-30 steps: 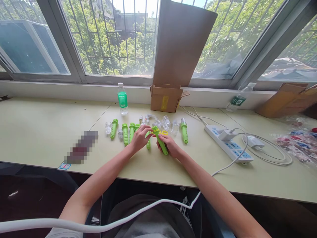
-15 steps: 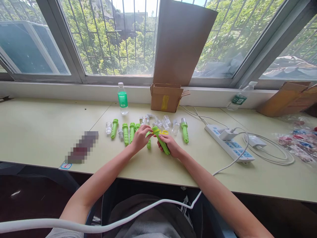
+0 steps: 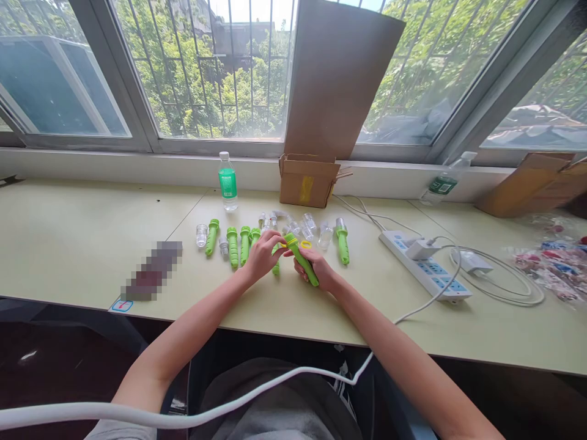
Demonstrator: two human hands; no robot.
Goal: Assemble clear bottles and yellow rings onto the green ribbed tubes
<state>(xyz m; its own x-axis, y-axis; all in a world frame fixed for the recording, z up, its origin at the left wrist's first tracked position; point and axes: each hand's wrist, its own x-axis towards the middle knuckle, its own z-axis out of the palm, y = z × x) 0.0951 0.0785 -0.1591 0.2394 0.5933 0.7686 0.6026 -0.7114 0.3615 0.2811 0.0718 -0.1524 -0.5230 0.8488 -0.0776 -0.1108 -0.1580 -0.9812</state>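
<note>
A green plastic tube (image 3: 304,264) with a ribbed, wider head slants in my right hand (image 3: 321,273), which is closed around its lower part. My left hand (image 3: 263,255) is closed at the tube's head, thumb and fingertips pinched against it. A bit of yellow shows by those fingertips; whether they hold it is unclear. Just beyond the tube lies a yellow ring (image 3: 306,244). More green tubes (image 3: 232,247) lie left of my left hand, one partly hidden beneath it. Clear plastic caps (image 3: 308,226) are scattered behind my hands. On the right, another green tube (image 3: 342,245) has a clear cap on it.
A water bottle (image 3: 228,183) and a cardboard box (image 3: 308,182) stand at the back. To the right are a power strip (image 3: 426,267) with cables and a pile of plastic-wrapped items (image 3: 557,263). A white cable (image 3: 293,371) crosses before my body.
The green tube and my right hand have shifted slightly to the right. My left hand stays at the tube's head. The yellow ring on the table is less covered now.
</note>
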